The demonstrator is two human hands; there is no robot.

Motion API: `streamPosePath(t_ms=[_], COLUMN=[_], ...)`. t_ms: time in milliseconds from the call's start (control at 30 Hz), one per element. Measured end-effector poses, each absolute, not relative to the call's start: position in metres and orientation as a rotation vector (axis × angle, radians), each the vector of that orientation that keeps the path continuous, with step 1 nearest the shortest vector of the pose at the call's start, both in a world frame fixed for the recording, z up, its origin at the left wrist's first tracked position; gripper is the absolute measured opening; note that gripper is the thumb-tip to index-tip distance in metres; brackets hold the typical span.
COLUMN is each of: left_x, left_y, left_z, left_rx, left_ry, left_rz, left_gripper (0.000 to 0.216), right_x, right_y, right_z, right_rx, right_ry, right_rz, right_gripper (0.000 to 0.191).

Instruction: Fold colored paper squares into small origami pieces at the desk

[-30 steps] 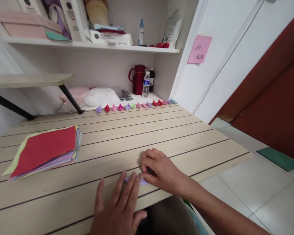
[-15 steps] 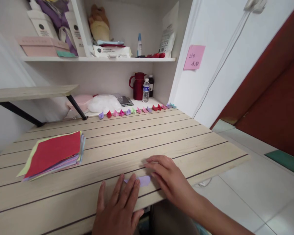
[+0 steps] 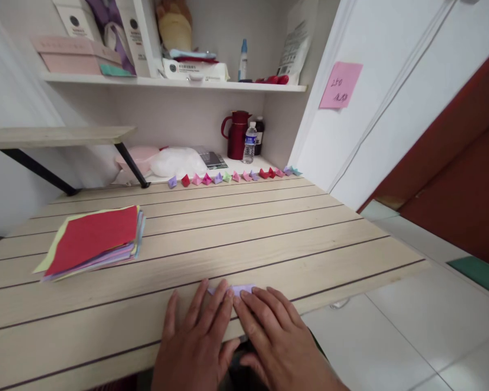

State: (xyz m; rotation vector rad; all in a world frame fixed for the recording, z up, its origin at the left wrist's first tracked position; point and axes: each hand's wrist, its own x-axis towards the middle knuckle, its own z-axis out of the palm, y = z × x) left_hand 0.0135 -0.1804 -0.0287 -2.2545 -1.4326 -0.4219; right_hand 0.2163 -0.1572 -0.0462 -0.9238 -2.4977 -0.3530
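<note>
A small lilac folded paper (image 3: 240, 289) lies near the front edge of the wooden slatted table (image 3: 228, 228). My left hand (image 3: 198, 339) lies flat with its fingers stretched out, the fingertips pressing on the paper's left part. My right hand (image 3: 275, 339) lies flat beside it, fingers spread, its fingertips on the paper's right part. Most of the paper is hidden under the fingers. A stack of coloured paper sheets (image 3: 92, 241), red on top, rests at the left of the table.
A row of several small folded paper boats (image 3: 232, 176) lines the table's far edge. Behind stand a red jug (image 3: 236, 134) and a water bottle (image 3: 250, 142). Shelves with boxes are above, and a pink sticky note (image 3: 340, 84) is on the white door at right.
My right hand has come back from the paper's far right end to lie flat beside my left hand. Both hands now cover more of the lilac paper. The camera view has shifted slightly.
</note>
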Motion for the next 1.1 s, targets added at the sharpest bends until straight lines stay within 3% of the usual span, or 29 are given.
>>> streamPosePath(t_ms=[267,367,467,667,900,1100], left_x=[0.016,0.010,0.008,0.009,0.026,0.019], left_y=[-0.189,-0.188,-0.184,-0.186,-0.195,-0.197], left_z=[-0.026,-0.026,-0.025,-0.026,-0.035,-0.035], left_rx=[-2.213,-2.195,-2.194,-2.166,-2.050,-2.096], left_ry=[-1.496,-1.504,-1.531,-1.399,-1.636,-1.571], left_rz=[-0.409,-0.554,-0.637,-0.443,-0.356,-0.459], left_gripper=[0.063,0.067,0.062,0.042,0.045,0.045], right_x=[0.205,0.206,0.206,0.198,0.187,0.186], right_y=[-0.164,-0.163,-0.163,-0.164,-0.164,-0.165], right_z=[-0.052,-0.049,-0.045,-0.044,-0.040,-0.047], right_rx=[-0.979,-0.980,-0.969,-1.059,-1.155,-1.096], right_ry=[-2.379,-2.369,-2.367,-2.310,-2.293,-2.302], right_rz=[-0.355,-0.315,-0.324,-0.310,-0.408,-0.479], right_gripper=[0.072,0.072,0.070,0.077,0.060,0.062])
